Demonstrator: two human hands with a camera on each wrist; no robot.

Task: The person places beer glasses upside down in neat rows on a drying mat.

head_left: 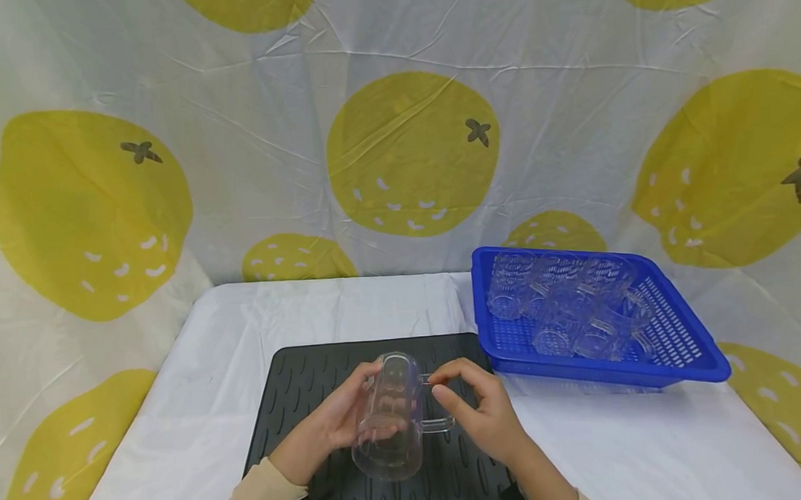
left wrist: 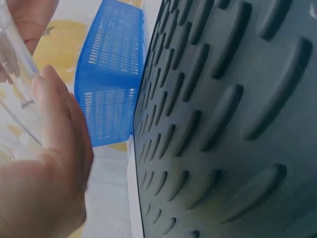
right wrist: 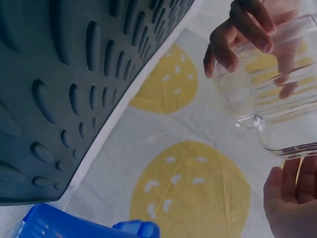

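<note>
My left hand (head_left: 340, 413) holds a clear glass mug (head_left: 390, 437) around its side, tilted above a black ridged mat (head_left: 292, 381). The mug's handle (head_left: 442, 425) points to the right. Thumb and forefinger of my right hand (head_left: 484, 410) are at the handle's far end, with the fingers only loosely bent. In the right wrist view, the right hand (right wrist: 294, 198) has its fingertips just by the edge of the handle (right wrist: 282, 148), while the left hand's fingers (right wrist: 252, 29) lie on the glass. The left wrist view shows the left hand (left wrist: 54, 148) against the mug (left wrist: 20, 99).
A blue plastic basket (head_left: 688, 375) stands at the back right of the white-covered table (head_left: 349, 308), overlapping the mat's far corner. Several clear glass mugs (head_left: 563, 295) lie in it. Behind the table hangs a white sheet (head_left: 262, 151) printed with yellow fruit.
</note>
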